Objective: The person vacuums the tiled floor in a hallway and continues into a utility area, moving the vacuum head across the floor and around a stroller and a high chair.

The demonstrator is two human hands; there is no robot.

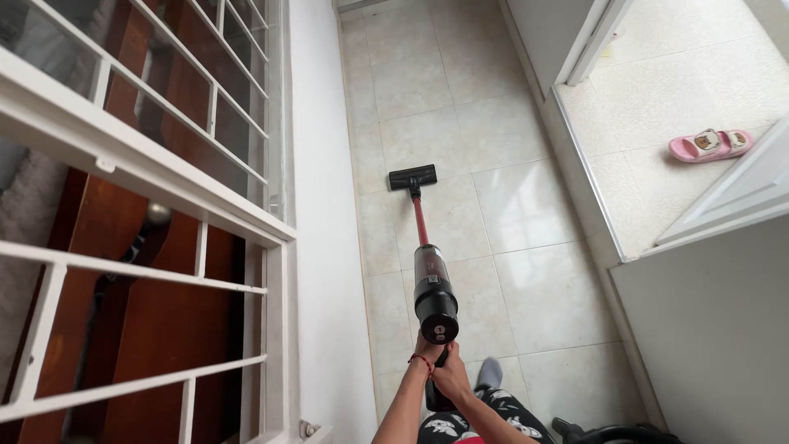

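Note:
I hold a stick vacuum [434, 298] with a black motor body and a red tube, stretched out ahead of me over the beige tiled floor [526, 288]. Its black floor head [412, 177] rests flat on the tiles near the white wall on the left. My left hand [426, 349], with a red string at the wrist, grips the handle just under the motor body. My right hand [453, 380] is closed around the same handle, right behind the left. The handle itself is mostly hidden by both hands.
A white metal window grille [164, 173] fills the left side. On the right, an open doorway with a white frame [588, 164] leads to a room where a pink slipper [710, 145] lies. My grey-socked foot [490, 372] and a black rounded object [616, 432] are at the bottom.

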